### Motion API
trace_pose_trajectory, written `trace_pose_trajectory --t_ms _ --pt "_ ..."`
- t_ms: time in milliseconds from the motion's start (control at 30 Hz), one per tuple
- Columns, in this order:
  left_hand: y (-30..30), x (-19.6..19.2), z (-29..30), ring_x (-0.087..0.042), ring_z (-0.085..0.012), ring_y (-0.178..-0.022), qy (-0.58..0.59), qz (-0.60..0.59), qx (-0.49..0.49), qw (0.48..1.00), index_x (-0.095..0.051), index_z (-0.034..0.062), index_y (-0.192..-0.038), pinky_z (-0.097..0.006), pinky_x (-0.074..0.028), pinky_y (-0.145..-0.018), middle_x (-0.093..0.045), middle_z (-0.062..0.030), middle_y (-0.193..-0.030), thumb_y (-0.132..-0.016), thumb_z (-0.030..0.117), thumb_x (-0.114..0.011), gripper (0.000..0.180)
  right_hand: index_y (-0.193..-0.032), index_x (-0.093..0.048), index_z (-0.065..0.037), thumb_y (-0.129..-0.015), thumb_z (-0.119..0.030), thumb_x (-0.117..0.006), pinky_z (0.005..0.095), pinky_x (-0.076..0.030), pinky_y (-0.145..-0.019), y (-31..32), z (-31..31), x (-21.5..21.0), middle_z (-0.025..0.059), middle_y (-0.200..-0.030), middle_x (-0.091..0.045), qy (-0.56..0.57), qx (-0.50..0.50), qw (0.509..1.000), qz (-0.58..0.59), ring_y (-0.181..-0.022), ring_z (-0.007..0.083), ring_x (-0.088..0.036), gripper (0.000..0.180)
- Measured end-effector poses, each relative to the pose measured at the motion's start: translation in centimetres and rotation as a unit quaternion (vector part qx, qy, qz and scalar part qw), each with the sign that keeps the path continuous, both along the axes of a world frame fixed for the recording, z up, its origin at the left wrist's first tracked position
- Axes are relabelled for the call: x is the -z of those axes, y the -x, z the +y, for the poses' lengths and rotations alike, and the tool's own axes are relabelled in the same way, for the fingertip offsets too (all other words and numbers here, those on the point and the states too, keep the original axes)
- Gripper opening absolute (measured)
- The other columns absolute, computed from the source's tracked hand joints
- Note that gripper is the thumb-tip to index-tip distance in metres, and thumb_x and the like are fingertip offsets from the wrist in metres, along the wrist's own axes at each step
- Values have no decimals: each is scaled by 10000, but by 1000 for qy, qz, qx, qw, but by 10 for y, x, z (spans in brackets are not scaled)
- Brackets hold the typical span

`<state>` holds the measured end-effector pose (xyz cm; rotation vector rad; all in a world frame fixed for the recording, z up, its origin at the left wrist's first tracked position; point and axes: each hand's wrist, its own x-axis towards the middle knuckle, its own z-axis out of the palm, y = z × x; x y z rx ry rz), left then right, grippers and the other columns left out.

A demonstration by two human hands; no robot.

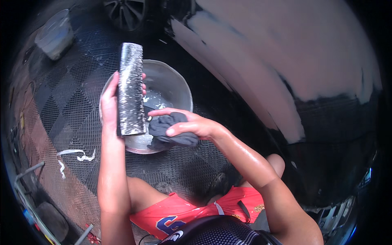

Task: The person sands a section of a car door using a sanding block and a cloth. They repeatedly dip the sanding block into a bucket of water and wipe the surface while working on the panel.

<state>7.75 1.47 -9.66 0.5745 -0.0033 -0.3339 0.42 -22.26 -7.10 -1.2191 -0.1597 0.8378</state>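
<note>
1 panel (131,90) — in left hand (110,97)

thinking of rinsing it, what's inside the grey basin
Whitish patches show in the basin; foam or glare, I can't tell. The panel, cloth and right hand cover part of its inside.

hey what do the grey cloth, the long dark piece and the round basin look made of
The grey cloth: matte fabric, from its soft folds; fibre unclear. The long dark piece: glossy, perhaps plastic or painted metal, given bright reflections among white flecks. The round basin: likely dull grey metal, from its soft sheen.
</note>
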Motion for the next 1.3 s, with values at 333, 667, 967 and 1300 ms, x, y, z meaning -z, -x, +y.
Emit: trace_pose_trajectory --t_ms 333,667,967,1300 --pt "3 7 -76 -713 -287 -971 96 -3 83 992 -476 -86 -1463 -370 -637 -848 -657 -262 -1259 -1136 440 -397 624 -1406 -620 -34 -870 -283 -839 346 -538 -1037 74 -96 -47 94 -1270 -672 80 202 975 54 -1154 183 -663 630" --pt "45 -7 -121 -743 -302 -916 -44 13 99 994 -525 -142 -1370 -381 -665 -833 -692 -267 -1194 -1127 406 -447 605 -1644 94 58 -719 -268 -892 491 -597 -882 119 -204 -26 311 -1060 -692 722 124 595 -331 -921 441 -726 1391" --pt "111 -91 -180 -759 -259 -819 -177 19 1 984 -615 -93 -1285 -357 -662 -727 -742 -209 -1027 -1114 375 -473 519 -1585 191 129 -777 -357 -887 474 -618 -839 102 -259 10 284 -1081 -713 726 68 611 -308 -951 424 -733 1432" --pt "158 -57 -222 -726 -161 -756 -256 13 -312 915 -429 111 -1575 -353 -648 -656 -722 -46 -1047 -1054 241 -636 576 -1276 -668 46 -851 -383 -832 429 -653 -794 78 -222 54 165 -1089 -752 22 92 995 26 -960 247 -756 626"
